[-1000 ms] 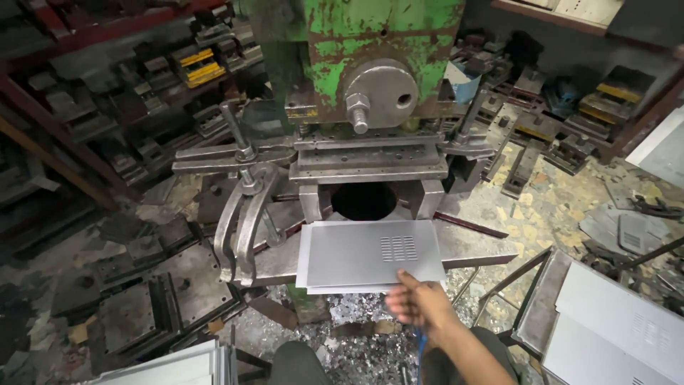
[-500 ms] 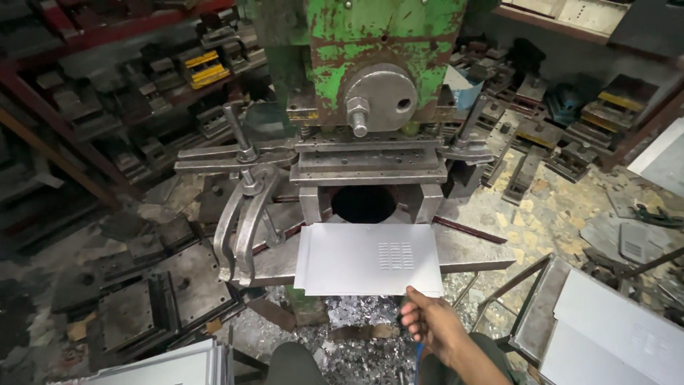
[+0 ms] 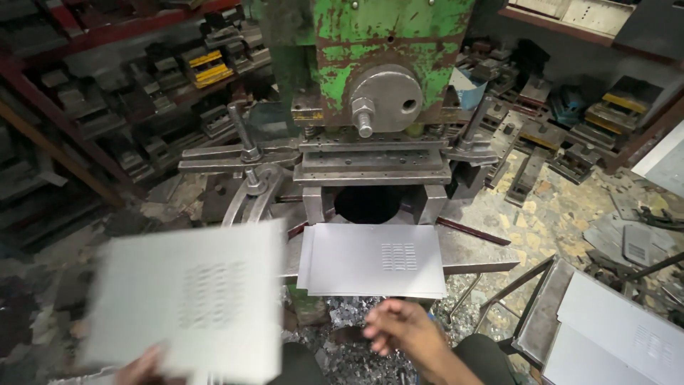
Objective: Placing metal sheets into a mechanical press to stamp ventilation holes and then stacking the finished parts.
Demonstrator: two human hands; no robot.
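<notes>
Holding a blurred louvred sheet (image 3: pixel 189 299) in left hand (image 3: pixel 139 367) grip, right hand (image 3: pixel 402 328) loosely open, second sheet (image 3: pixel 374 260) on green press (image 3: pixel 388 43) bed, cluttered workshop

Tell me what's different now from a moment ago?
A blurred metal sheet with punched slots has come in at lower left, held by the left hand. The right hand has let go of the sheet on the press bed and pulled back, open and empty. That sheet stayed put below the green press; the stack of sheets at right didn't move.
</notes>
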